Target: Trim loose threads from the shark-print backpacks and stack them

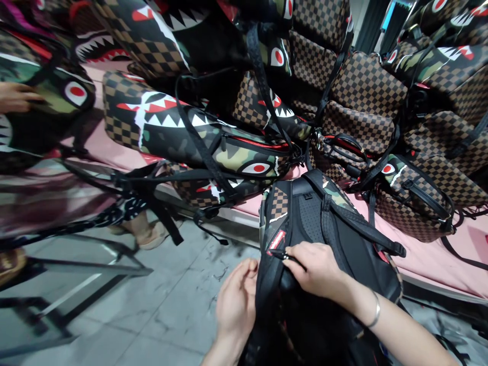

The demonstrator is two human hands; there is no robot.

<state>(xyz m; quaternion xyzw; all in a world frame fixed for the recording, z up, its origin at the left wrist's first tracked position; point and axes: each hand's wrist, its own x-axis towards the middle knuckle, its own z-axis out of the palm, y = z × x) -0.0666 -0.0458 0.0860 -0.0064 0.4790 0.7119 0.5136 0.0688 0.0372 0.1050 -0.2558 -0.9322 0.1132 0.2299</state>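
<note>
A black backpack (310, 213) with checkered and camouflage side panels stands in front of me, its padded back and shoulder straps facing me. My right hand (318, 269) is closed around small black thread snips (280, 253). Their tip lies at the red label (277, 241) on the backpack's left edge. My left hand (237, 300) rests cupped along the left side of the backpack, palm toward it, fingers slightly bent. Part of those fingers is hidden by the bag's edge.
Many checkered and shark-print bags (190, 124) are piled on a pink-covered table (423, 254). Loose straps (168, 213) hang over its edge. At left, another person's hand (17, 97) touches a bag. A metal frame (102, 269) stands on the tiled floor (163, 315).
</note>
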